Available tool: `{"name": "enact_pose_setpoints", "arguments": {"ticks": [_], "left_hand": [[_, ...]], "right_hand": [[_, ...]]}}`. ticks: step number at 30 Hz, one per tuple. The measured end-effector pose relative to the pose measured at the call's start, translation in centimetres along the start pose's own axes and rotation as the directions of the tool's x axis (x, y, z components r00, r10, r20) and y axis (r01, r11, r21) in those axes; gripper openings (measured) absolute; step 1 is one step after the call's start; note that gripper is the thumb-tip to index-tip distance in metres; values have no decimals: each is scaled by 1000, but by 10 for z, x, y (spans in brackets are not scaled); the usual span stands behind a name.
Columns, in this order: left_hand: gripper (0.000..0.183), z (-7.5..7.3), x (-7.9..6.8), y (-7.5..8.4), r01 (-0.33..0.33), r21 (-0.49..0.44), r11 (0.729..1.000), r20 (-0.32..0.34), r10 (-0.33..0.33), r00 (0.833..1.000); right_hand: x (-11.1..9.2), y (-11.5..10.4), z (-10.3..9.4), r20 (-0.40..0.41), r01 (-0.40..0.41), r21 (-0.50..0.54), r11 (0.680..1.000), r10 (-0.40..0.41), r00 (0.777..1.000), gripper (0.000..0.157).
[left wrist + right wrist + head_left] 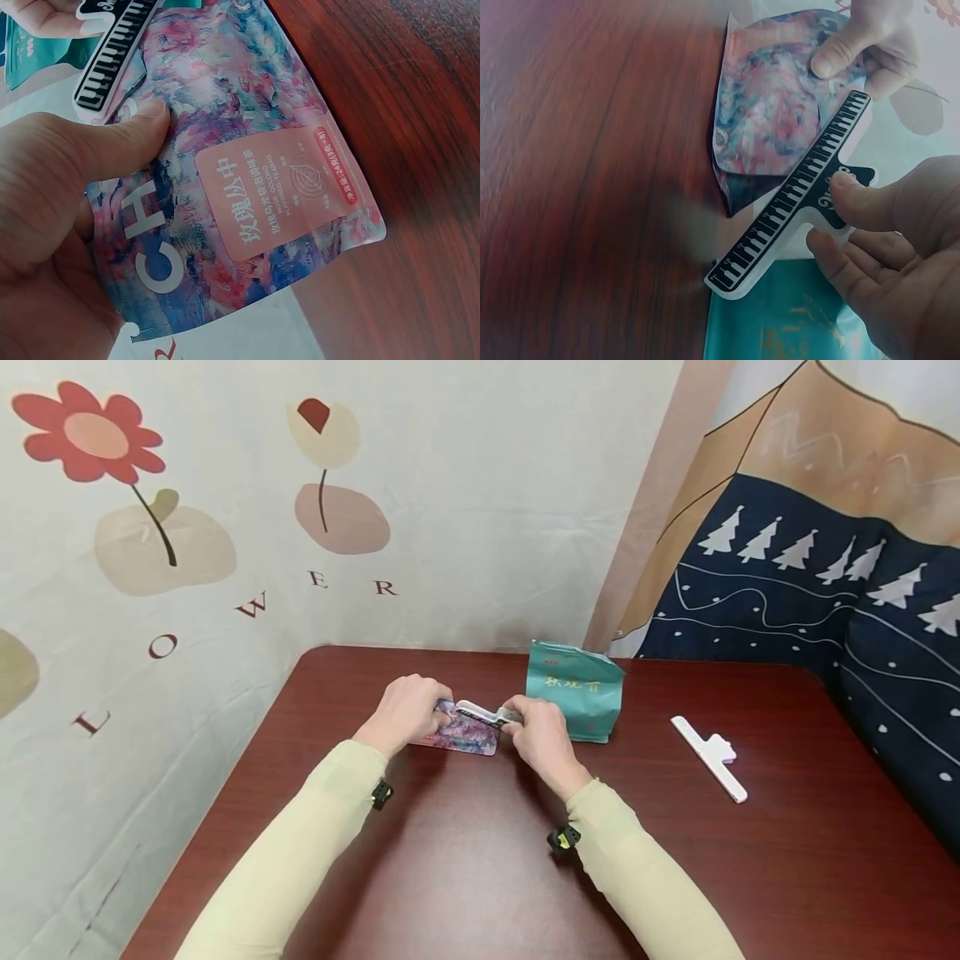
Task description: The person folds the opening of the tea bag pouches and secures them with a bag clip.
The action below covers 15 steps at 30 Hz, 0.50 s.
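Note:
My left hand [408,714] pinches a colourful tea pouch [247,97] near its top edge, with the thumb lying across the front. The pouch is patterned in pink, blue and purple and has a pink label. My right hand [542,737] holds the handle of a bag clip [791,199] between thumb and fingers. Piano keys are printed on the clip's long bar. It lies slantwise along the pouch's top edge, one end close to my left hand. Whether the clip's bars sit around the pouch edge, I cannot tell.
A teal bag [573,697] with a folded top stands upright just behind my right hand. A second, white clip [708,758] lies farther right on the dark red wooden table [480,877]. Patterned cloth [480,510] hangs behind the table.

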State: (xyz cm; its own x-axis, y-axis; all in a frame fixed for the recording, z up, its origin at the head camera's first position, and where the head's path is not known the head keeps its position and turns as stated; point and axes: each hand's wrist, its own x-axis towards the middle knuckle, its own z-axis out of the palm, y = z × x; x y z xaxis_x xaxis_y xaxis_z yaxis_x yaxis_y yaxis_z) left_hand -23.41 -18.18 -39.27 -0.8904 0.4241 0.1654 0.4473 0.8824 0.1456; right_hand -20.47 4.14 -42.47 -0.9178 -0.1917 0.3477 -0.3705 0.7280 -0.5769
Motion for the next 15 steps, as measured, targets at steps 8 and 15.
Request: {"name": "enact_pose_setpoints", "arguments": {"ticks": [8, 15], "left_hand": [[8, 1, 1, 0, -15, 10, 1000, -1, 15, 1000], [8, -3, 1, 0, -2, 10, 1000, 27, 2, 1000]], "right_hand": [[1, -2, 4, -20, -2, 22, 1000, 2, 1000, 14], [2, -3, 6, -18, -3, 26, 1000, 4, 1000, 14]]}}
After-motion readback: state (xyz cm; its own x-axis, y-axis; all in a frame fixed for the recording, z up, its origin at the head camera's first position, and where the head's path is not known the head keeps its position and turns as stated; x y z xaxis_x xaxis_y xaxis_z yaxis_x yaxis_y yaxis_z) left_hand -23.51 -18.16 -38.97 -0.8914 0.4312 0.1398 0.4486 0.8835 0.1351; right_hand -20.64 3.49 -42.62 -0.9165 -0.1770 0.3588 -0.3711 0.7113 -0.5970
